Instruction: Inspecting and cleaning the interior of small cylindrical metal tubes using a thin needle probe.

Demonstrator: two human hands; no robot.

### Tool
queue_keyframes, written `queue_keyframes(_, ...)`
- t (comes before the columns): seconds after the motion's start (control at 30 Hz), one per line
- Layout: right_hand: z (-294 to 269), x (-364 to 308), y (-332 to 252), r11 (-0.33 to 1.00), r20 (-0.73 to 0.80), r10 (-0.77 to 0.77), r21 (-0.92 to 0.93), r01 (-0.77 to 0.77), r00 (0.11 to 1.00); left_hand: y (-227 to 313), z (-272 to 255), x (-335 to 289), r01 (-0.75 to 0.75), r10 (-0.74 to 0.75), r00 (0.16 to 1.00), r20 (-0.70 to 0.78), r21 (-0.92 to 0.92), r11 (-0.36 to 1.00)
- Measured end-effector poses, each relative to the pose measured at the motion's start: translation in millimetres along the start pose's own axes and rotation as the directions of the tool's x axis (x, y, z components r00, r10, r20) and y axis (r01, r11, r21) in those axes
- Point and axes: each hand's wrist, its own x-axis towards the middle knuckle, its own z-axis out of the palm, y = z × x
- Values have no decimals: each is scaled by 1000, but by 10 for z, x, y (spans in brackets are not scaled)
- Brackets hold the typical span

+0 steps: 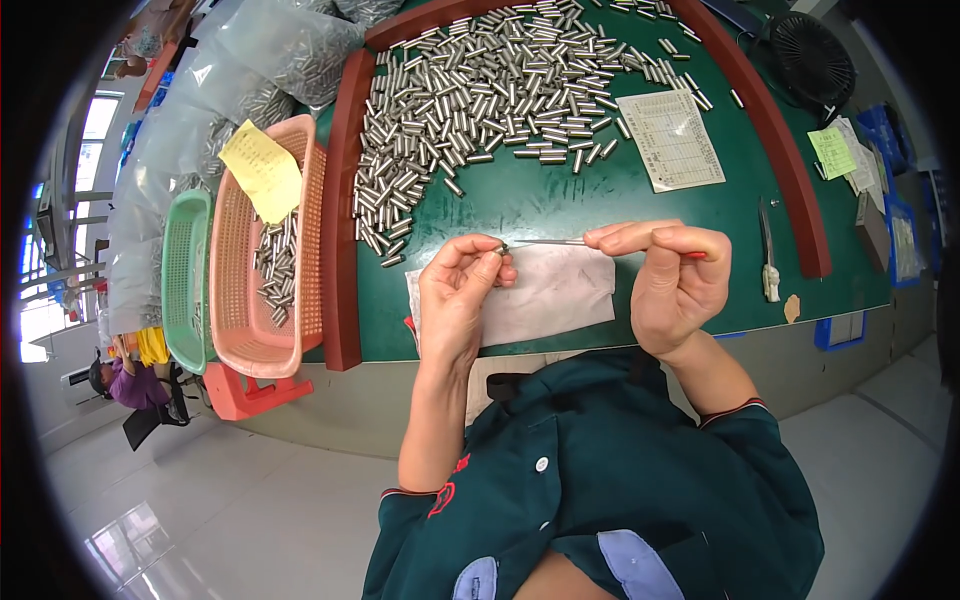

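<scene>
My left hand [455,300] pinches a small metal cylinder [503,248] between thumb and fingertips; most of it is hidden by the fingers. In my right hand [675,285] is a thin needle file [555,242], held level, a bit of its red handle showing at the palm. Its tip points left and comes close to the cylinder; whether they touch I cannot tell. Below both hands a whitish cloth [560,300] lies on the green table [470,215]. A large heap of shiny metal cylinders [490,90] spreads over the table beyond my hands.
Dark red wooden rails [343,220] border the work area. To the left stand a pink basket [225,290] with cylinders and a yellow note, a green basket [180,290] and plastic bags [290,50]. A printed sheet [670,140], tweezers [768,250] and a black fan [812,60] lie rightward.
</scene>
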Motion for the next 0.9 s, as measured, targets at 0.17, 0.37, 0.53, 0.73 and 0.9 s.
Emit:
queue_keyframes(0.17,37,-15,-3,998,44,51,-51,-48,998,10,-15,-1,11,-9,1000,30,-59,998)
queue_keyframes(0.37,48,-34,7,997,34,71,24,-72,997,-12,-39,-2,8,-6,999,33,-57,998)
queue_keyframes(0.53,49,-47,15,995,48,95,21,-96,994,-38,-30,-5,-17,18,1000,15,-62,998)
queue_keyframes(0.73,58,-44,25,999,74,-6,-37,9,997,-67,33,-12,-94,93,995,-30,-48,994)
queue_keyframes(0.9,16,16,-9,972,355,-82,-176,153,931,-76,88,-33,-128,129,988,-84,26,991)
